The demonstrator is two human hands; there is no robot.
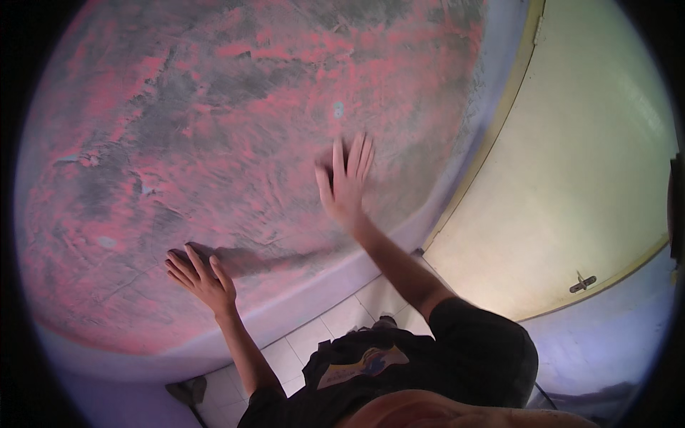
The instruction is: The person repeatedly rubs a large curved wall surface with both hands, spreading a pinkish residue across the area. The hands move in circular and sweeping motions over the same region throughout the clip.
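Before me is a wall point(278, 139) with a patchy surface of pinkish red and grey, rough and scraped in places. Both of my palms face it with fingers spread, and neither hand holds anything. Low on the left part, my left hand point(202, 281) rests on or very close to the surface, its shadow falling to the right. My right hand point(348, 184) lies higher and further right, just below a small pale round spot point(338, 109). Another pale spot point(107, 242) shows up and left of my left hand. Whether the palms press fully on the wall cannot be seen.
A cream door point(567, 160) with a metal handle point(582, 284) stands to the right in its frame. Pale lilac paint point(321, 289) borders the patchy area. White floor tiles point(342, 321) lie below, with a dark-headed object point(184, 391), perhaps a broom, at lower left.
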